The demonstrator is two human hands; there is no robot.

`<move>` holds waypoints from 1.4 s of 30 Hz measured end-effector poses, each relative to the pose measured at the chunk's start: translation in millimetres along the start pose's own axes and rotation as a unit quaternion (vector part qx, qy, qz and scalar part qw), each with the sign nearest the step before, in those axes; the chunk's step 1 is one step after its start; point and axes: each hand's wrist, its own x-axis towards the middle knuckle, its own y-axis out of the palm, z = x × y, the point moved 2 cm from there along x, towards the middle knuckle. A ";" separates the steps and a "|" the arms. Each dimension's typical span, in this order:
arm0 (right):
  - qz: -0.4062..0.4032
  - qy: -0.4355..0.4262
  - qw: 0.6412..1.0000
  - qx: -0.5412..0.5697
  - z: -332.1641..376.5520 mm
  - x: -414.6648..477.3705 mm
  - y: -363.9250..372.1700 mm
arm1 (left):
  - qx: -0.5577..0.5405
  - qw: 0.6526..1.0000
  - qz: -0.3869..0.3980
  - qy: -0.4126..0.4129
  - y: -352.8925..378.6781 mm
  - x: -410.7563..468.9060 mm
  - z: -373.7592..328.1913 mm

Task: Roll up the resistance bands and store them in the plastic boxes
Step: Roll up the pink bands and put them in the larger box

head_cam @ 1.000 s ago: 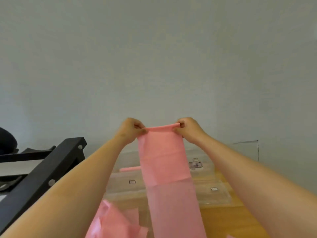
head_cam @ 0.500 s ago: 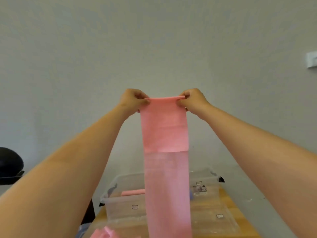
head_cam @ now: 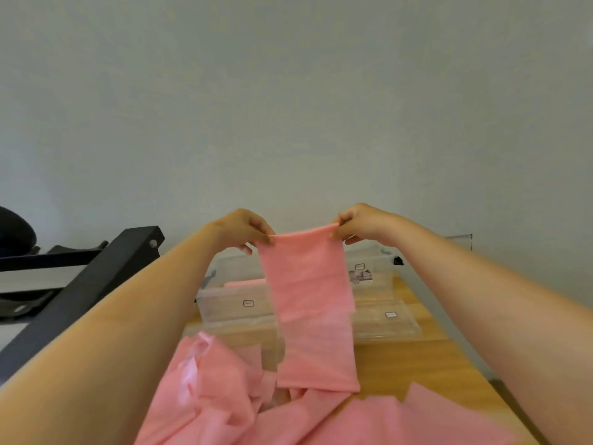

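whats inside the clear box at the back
A rolled pink band lies inside the back box, showing at its left. The hanging band covers the box's middle, so that part is hidden.

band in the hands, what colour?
Pink, plain, no pattern: the band hangs from both hands; head view shows it.

- The left hand and right hand are each pinching a top corner of the pink resistance band, holding its edge spread between them.
- The band is hanging down and trailing into a loose pink heap at six o'clock on the wooden table.
- Clear plastic boxes are sitting behind it at twelve o'clock, with a pink roll lying in one.
- A black frame is slanting in at nine o'clock.
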 end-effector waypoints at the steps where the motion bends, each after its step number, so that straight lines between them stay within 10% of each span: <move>1: 0.038 0.017 0.999 0.005 -9.0 -3.9 6.9 | -0.001 0.999 0.044 -0.018 9.2 -2.2 10.4; 10: 0.440 0.212 0.872 -0.014 -86.0 -44.3 74.0 | -0.009 0.914 0.370 -0.168 107.8 -27.5 73.4; 19: 0.005 0.133 0.991 -0.011 -143.8 -25.3 127.2 | 0.029 0.994 0.022 -0.103 176.1 1.7 129.7; 26: 0.036 0.147 0.963 -0.222 -185.3 -34.7 165.6 | 0.213 0.974 0.009 -0.079 225.2 4.0 153.3; 42: -0.174 0.021 0.982 -0.064 -57.2 23.5 40.0 | -0.129 0.984 -0.118 0.037 60.4 36.2 43.0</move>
